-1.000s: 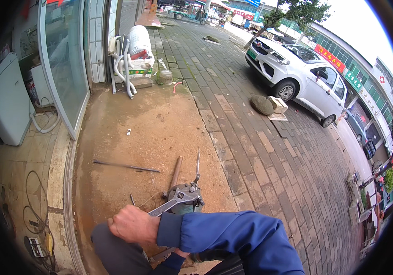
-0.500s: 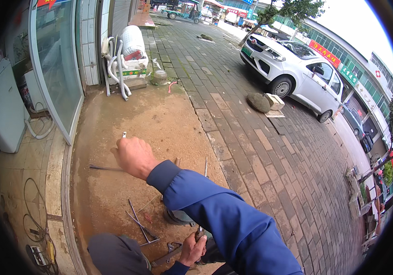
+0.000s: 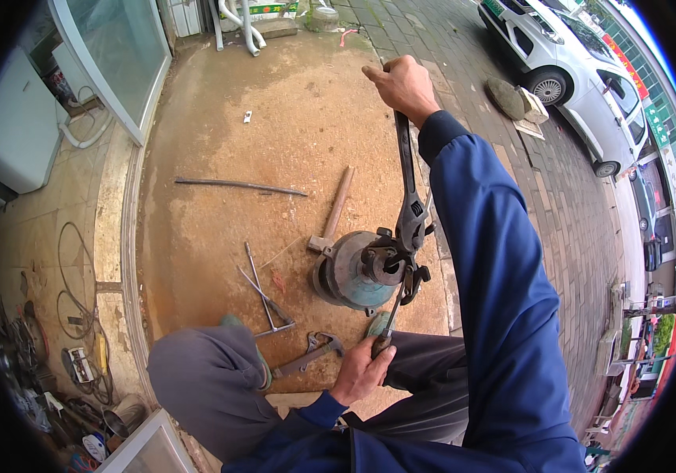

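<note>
My right hand [image 3: 405,85] is closed around the upper end of a dark adjustable wrench [image 3: 407,169]. The wrench's head rests at the clamp-like fittings on top of a green, round metal machine part [image 3: 350,272], a motor or pump housing by its look. Low in the middle, my left hand [image 3: 360,372] grips the dark handle of a screwdriver [image 3: 383,340]; its shaft points up to the same fittings. Exactly where the tip touches is too small to tell. The housing stands on the ground in front of my knees.
A hammer [image 3: 338,206] lies beside the housing, with a dark rod [image 3: 239,185] farther left. Crossed thin tools [image 3: 263,292] and a metal bracket-like tool [image 3: 310,356] lie near my feet. A glass door [image 3: 109,59] stands left, a white car [image 3: 582,87] far right.
My right hand has swung from the left to the far right of the housing. My view has tipped downward, bringing the housing and wrench out from behind my sleeve. The left hand keeps its grip.
</note>
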Tool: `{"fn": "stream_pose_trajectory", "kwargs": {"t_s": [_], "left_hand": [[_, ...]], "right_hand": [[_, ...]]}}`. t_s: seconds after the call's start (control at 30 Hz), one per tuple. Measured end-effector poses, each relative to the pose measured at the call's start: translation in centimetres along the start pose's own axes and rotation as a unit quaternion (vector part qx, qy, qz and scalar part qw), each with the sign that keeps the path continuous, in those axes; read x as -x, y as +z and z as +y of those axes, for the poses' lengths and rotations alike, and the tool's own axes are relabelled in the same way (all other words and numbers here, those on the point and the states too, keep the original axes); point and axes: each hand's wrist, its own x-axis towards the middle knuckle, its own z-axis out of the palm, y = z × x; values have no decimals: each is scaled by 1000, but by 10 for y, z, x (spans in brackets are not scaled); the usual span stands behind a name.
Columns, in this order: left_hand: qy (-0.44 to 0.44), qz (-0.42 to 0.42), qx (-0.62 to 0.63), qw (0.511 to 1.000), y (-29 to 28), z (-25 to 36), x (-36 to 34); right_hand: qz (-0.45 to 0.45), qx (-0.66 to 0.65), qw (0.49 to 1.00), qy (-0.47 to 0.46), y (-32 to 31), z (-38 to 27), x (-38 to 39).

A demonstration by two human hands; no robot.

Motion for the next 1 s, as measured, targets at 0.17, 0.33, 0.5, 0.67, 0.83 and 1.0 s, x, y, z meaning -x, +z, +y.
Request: {"fn": "stream_pose_trajectory", "kwargs": {"t_s": [0.17, 0.33, 0.5, 0.67, 0.83, 1.0], "left_hand": [[-18, 4, 8, 1000, 2, 1, -4], [37, 19, -125, 991, -12, -9, -9], [68, 34, -182, 980, -12, 12, -1], [151, 40, -220, 963, -8, 34, 7], [65, 24, -127, 989, -16, 50, 9], [249, 13, -253, 935, -6, 72, 14]], "right_hand": [[-49, -81, 994, -61, 6, 2, 9], [-186, -353, 917, 26, -19, -18, 46], [-183, -474, 860, 44, -18, -39, 74], [-56, -499, 864, 48, -52, -34, 78], [82, -551, 830, -39, -94, -46, 107], [259, -520, 791, -192, -211, -66, 151]]}}
